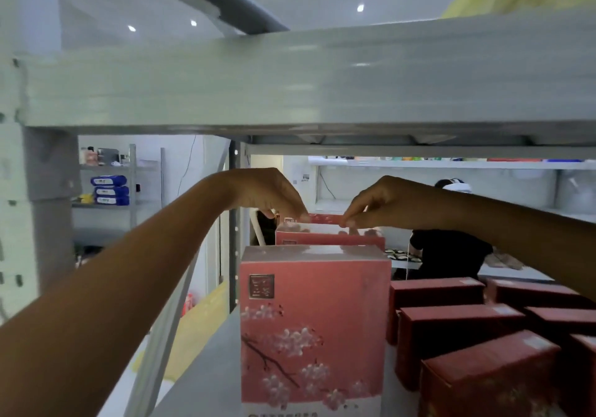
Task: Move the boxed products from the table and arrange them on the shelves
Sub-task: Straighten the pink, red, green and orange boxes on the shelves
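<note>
inside a pale grey shelf rack, with a bright store room and more racks seen through the back. thick shelf beam (pixel 290 78) across the top, hiding much of the room. on the grey shelf board (pixel 206 368), three pink boxes in a line, one behind the other. front pink box (pixel 314 320) up close, with white blossom on a dark branch and a small square stamp near its top left corner; marks in the stamp too blurry to read, writing at the bottom cut off. middle pink box (pixel 329 239) just behind it. back pink box (pixel 324 218) at the far end of the line, pinched along its top edge by both hands: left hand (pixel 267 194) with fingertips curled down on the left part, right hand (pixel 377 204) with thumb and fingers nipped on the right part. just to the right, dark red boxes (pixel 451 336) lying in rows. far behind, a person in black (pixel 451 249), and blue packs (pixel 109 191) on another rack.
</note>
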